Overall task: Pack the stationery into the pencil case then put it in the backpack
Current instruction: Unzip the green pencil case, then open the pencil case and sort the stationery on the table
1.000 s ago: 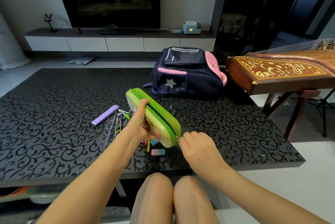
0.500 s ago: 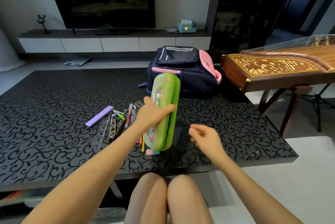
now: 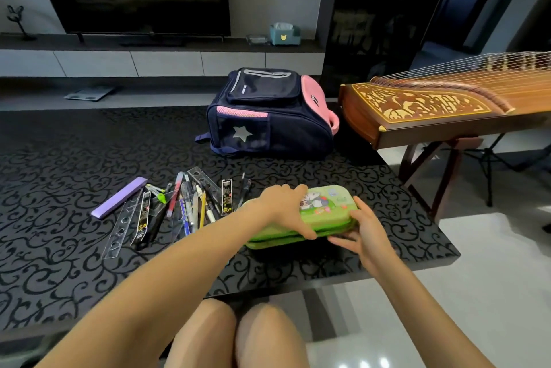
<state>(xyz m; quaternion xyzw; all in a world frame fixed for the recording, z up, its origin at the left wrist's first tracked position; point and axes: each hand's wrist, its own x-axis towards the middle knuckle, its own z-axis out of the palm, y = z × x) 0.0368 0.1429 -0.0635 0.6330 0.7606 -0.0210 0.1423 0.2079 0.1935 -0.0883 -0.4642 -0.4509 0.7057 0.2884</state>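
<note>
A green pencil case [image 3: 328, 209] lies flat on the black patterned table [image 3: 74, 248], picture side up, its near seam slightly parted. My left hand [image 3: 286, 208] grips its left half from above. My right hand [image 3: 362, 229] holds its right front corner, fingers under the edge. To its left lie the stationery: several pens and pencils [image 3: 193, 206], clear rulers [image 3: 122, 224] and a purple bar [image 3: 119, 197]. A navy and pink backpack [image 3: 268, 117] with a silver star stands behind, zipped.
A wooden zither [image 3: 441, 102] on a stand sits to the right of the table, close to the backpack. The table's front edge runs just above my knees. A TV console lines the far wall.
The pencil case went from held upright in my left hand to lying flat on the table at the right of the stationery. My right hand came back onto its right end.
</note>
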